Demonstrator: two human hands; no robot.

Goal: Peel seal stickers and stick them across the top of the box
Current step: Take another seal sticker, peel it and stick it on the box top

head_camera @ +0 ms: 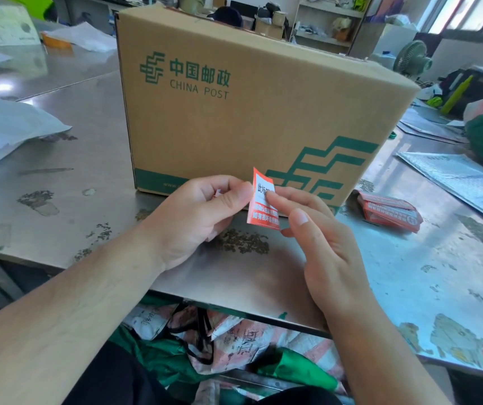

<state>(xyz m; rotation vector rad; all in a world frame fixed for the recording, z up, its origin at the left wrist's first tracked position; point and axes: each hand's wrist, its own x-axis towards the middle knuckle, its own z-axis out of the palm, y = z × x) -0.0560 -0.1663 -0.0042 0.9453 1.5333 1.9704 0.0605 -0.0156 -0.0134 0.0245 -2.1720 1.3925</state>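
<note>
So the seal sticker (263, 200) sat mid-frame before the box (249, 118), pinched between left hand (199, 214) and right hand (319, 244) fingers (234, 197). Looked thin, floppy, clingy once peeled, so grab corners only.

This is a postal parcel-packing room. A brown cardboard box (263, 118) printed with the green China Post logo stands on a worn stainless-steel table (73, 176). Around it lie a white poly mailer (6, 133), silver bubble mailers (462, 182) and a stack of red seal stickers (389, 213). Printed woven sacks (234, 337) are bundled under the table. Behind are cluttered shelves (328, 24), a tape roll (278, 17) and a desk fan (411, 58).
</note>
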